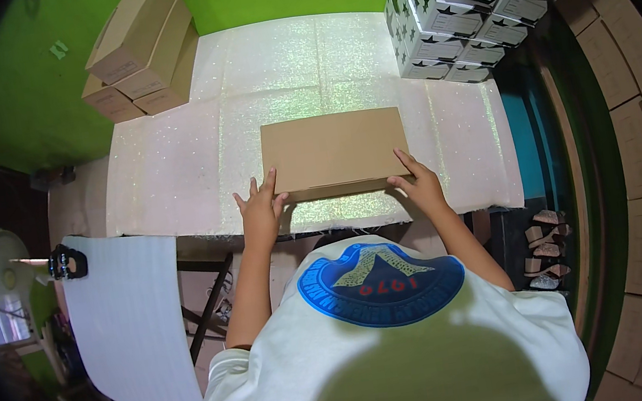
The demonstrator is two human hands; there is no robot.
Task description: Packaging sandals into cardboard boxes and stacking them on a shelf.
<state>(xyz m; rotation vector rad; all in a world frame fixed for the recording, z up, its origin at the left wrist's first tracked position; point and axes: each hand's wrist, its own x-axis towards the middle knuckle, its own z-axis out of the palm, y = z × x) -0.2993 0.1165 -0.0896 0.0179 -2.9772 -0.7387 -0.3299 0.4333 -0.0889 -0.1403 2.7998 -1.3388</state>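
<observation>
A plain brown cardboard box (334,149) with its lid closed lies lengthwise before me, near the front of a table covered with shiny pale cloth (170,180). My left hand (260,207) grips its near left corner, index finger along the side and thumb at the front face; the other fingers are splayed outward. At the near right corner, my right hand (419,185) takes hold in a similar way, index finger at the top edge and thumb in front. The box's contents are hidden.
Brown cartons (140,53) are stacked at the table's back left. Several white boxes with black stars (466,8) are piled at the back right. A white-topped side table (129,326) stands left, sandals (547,246) sit on the right, and more cartons (631,157) line the far right.
</observation>
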